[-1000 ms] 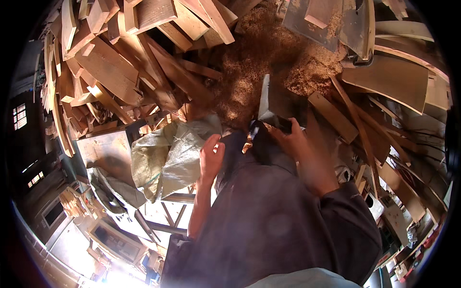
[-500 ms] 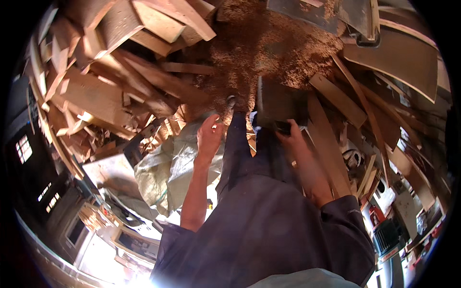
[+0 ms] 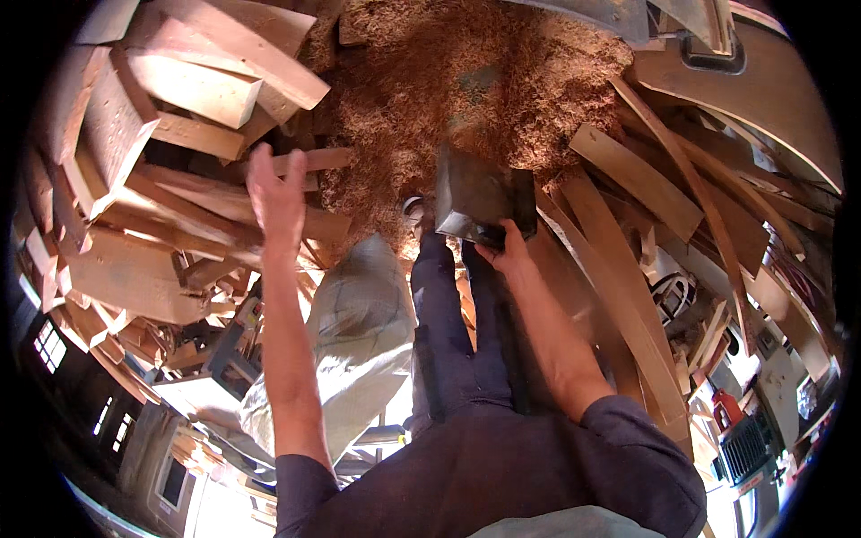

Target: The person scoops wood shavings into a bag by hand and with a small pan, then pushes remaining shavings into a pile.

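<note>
My right hand (image 3: pixel 504 247) grips the near edge of a dark, box-shaped container (image 3: pixel 466 197) with worn, shiny sides. It hangs just above my legs, tilted toward the sawdust and wood shavings (image 3: pixel 404 99) on the floor ahead; its inside is mostly hidden. Out to the left, my left hand (image 3: pixel 278 193) is raised with fingers apart and nothing in it, in front of the stacked planks. A pale woven sack (image 3: pixel 359 305) stands between my left forearm and my legs, its upper part peaked.
Rough boards (image 3: pixel 134 269) are heaped on the left, some jutting toward the shavings. Long planks (image 3: pixel 610 287) lean close by my right arm. Farther right are a curved wooden strip (image 3: pixel 691 197) and a dark green ribbed motor (image 3: pixel 746 446). My shoe (image 3: pixel 413 208) stands at the shavings' edge.
My left hand has moved outward, left and forward, away from the sack. My right hand has shifted left with the container, which has turned. The sack now stands taller beside my legs.
</note>
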Demonstrator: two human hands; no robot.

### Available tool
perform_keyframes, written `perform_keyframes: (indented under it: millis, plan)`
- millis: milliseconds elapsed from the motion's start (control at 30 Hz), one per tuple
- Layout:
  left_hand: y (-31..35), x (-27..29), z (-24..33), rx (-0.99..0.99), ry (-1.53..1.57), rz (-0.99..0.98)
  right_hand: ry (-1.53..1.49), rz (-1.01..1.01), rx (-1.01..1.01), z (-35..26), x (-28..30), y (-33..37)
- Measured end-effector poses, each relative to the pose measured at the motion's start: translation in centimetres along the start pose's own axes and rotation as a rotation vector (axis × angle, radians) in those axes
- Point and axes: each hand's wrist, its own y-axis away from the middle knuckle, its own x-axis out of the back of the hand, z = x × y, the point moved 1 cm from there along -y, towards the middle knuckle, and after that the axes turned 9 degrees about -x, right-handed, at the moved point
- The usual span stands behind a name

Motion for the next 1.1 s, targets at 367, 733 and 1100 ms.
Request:
perform_keyframes:
  millis: [367, 733, 1100]
  plan:
    - [-18.3, -7.1, -5.9, -0.060, -0.413, 0.227, -0.184, -0.107, 0.032, -8.7, 1.3, -22.7]
    - [-25.5, -7.2, -13.2, -0.050, 0.085, 0.372, -0.086, -0.279, 0.510, -6.0, -10.9, -32.3]
    - [-25.2, -7.7, -12.4, -0.166, 0.269, 0.362, -0.485, -0.213, 0.206, -11.6, -14.3, -36.2]
